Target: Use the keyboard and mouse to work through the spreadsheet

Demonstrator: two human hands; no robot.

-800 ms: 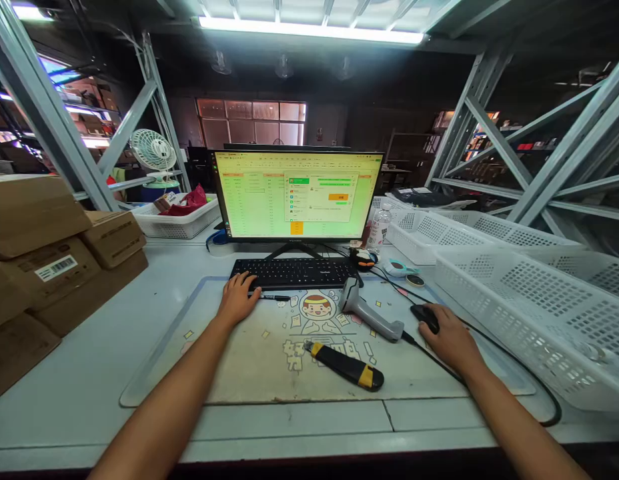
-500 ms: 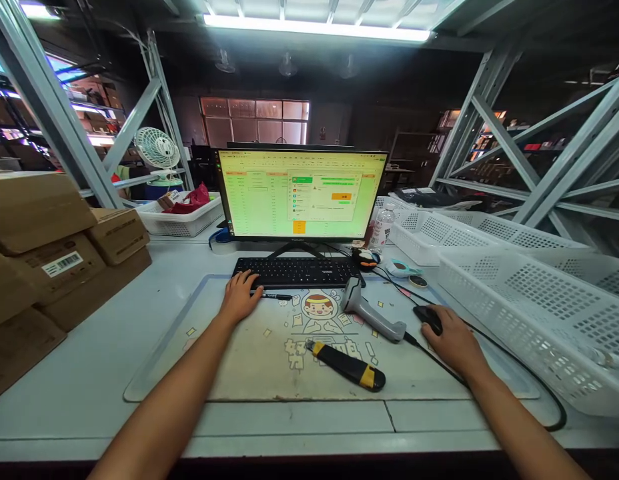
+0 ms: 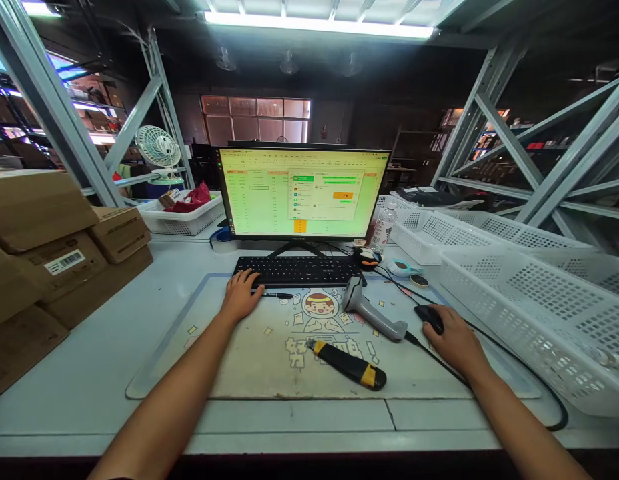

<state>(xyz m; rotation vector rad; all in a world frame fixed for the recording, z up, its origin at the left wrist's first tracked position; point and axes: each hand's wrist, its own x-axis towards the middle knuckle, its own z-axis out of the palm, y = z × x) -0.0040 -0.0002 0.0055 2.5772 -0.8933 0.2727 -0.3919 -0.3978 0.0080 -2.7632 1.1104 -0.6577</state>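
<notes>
Seated worker at a packing desk, seen from above the hands. Landmark: the keyboard [image 3: 298, 271], lying crosswise at the foot of the monitor [image 3: 302, 193].

Left hand [image 3: 242, 300]: palm down at the keyboard's near-left corner, fingers loosely curled onto the outer keys, grasping nothing. A pen [image 3: 277, 295] lies along the keyboard's near edge, just beside the fingertips.

Right hand [image 3: 452, 340]: well to the right of the keyboard and nearer the worker, cupped over a black mouse [image 3: 430, 318]. The fingers drape over its back half in a light, half-closed hold; the front of the mouse shows beyond them. Its long axis runs away from the worker, in line with the forearm, and its cable [image 3: 514, 373] loops back toward the desk edge.

Between the hands, on the mat [image 3: 249, 360]: a grey scanner [image 3: 372, 311] lies off the keyboard's near-right corner, handle slanting toward the mouse; the right hand is the nearer. A yellow-and-black knife [image 3: 347, 363] lies nearer the worker than the keyboard's middle, its long axis slanting down to the right, roughly midway between the hands.

Beyond: cartons [image 3: 54, 253] far left of the keyboard; white baskets [image 3: 529, 293] to its right.
</notes>
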